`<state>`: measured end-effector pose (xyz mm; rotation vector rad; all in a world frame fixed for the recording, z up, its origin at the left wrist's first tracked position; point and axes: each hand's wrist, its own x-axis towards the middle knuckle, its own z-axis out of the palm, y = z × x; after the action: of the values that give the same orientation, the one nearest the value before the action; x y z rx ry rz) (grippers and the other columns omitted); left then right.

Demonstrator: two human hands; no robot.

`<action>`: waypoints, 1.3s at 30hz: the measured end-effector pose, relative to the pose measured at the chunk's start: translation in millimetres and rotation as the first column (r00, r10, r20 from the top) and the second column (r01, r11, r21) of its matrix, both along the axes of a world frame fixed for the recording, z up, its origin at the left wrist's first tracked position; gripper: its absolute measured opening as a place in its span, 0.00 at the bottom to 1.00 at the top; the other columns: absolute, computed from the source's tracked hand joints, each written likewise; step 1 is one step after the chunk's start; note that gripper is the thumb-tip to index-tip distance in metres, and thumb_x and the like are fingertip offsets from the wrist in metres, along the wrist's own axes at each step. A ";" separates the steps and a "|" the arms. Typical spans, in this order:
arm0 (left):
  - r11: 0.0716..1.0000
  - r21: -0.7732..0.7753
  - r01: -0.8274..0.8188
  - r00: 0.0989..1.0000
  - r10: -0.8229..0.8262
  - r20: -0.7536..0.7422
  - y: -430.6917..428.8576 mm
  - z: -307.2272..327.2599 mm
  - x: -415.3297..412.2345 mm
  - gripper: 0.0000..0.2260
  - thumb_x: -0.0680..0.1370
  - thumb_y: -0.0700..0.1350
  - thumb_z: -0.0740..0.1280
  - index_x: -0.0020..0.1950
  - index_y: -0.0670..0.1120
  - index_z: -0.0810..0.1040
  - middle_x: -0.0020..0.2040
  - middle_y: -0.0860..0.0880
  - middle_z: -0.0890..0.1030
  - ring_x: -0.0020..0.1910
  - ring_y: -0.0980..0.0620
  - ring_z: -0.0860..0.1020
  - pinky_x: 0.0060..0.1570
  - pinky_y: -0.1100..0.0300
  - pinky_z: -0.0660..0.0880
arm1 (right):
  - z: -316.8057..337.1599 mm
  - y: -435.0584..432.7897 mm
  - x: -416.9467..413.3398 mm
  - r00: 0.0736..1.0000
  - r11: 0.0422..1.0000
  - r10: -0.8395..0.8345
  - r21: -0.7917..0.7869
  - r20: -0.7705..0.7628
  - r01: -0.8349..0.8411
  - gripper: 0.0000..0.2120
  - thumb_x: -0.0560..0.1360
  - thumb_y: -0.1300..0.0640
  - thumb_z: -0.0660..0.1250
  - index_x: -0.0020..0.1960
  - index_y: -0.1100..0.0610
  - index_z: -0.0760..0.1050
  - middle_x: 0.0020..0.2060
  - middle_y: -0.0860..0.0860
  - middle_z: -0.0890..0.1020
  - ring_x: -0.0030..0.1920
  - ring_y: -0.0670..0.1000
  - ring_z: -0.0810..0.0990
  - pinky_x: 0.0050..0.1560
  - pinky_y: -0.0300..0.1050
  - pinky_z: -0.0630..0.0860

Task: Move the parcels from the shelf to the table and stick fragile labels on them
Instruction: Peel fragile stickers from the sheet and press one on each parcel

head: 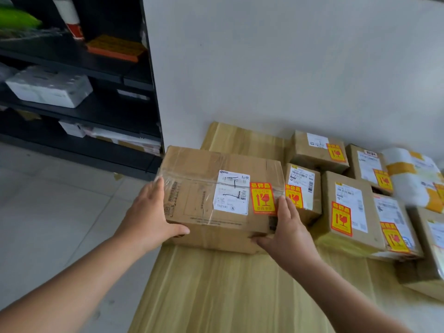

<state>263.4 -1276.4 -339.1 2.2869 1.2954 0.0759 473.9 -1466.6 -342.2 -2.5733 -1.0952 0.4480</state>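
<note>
Big cardboard parcel (216, 195) is at the left edge of the wooden table (228, 284), its left end hanging out past the edge; can't tell if it's fully resting or slightly lifted. Left hand (149, 212) is flat on the parcel's left end, fingers straight up the side, thumb stretched along the near face; right hand (290, 227) is on the right end at the near corner, fingers straight, thumb low on the near face. Neither hand is curled round it; the parcel is pressed between two open palms. Its top carries a white shipping label (231, 192) with a red-and-yellow fragile label (263, 198) just right of it. Small labelled parcel (302, 188) sits just beside the right end; more labelled parcels (348, 205) are packed to the right, plus a white-wrapped one (413, 174) at far right, blurred. Black shelf (96, 68) stands far left, with a white foam box (48, 87) on it.
</note>
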 end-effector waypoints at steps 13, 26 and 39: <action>0.990 0.119 0.074 0.990 -0.088 0.112 108.8 24.7 105.7 0.55 0.59 0.66 0.76 0.77 0.52 0.48 0.74 0.52 0.59 0.71 0.49 0.63 0.65 0.44 0.69 | 33.8 105.4 100.6 0.989 0.999 -0.021 0.038 0.143 0.015 0.48 0.62 0.42 0.78 0.73 0.51 0.56 0.66 0.45 0.66 0.65 0.52 0.72 0.60 0.49 0.74; 0.971 0.185 0.154 0.982 -0.171 0.079 157.1 3.9 190.4 0.54 0.62 0.63 0.76 0.77 0.50 0.48 0.74 0.47 0.59 0.71 0.47 0.63 0.65 0.46 0.67 | 9.5 145.8 172.8 0.985 0.996 -0.077 -0.021 0.153 0.081 0.49 0.65 0.42 0.77 0.75 0.53 0.53 0.68 0.49 0.67 0.65 0.53 0.72 0.63 0.51 0.74; 0.966 0.156 0.207 0.978 -0.198 -0.074 177.2 -21.2 207.0 0.49 0.64 0.66 0.73 0.76 0.51 0.50 0.73 0.47 0.59 0.69 0.43 0.64 0.63 0.41 0.69 | -5.8 147.6 187.1 0.992 0.998 -0.058 -0.023 0.108 0.060 0.45 0.67 0.42 0.76 0.74 0.52 0.54 0.66 0.48 0.66 0.65 0.53 0.71 0.63 0.53 0.74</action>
<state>470.4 -1099.2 -360.3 2.5660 1.1112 0.0466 661.1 -1319.1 -348.0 -2.6721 -1.0512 0.3150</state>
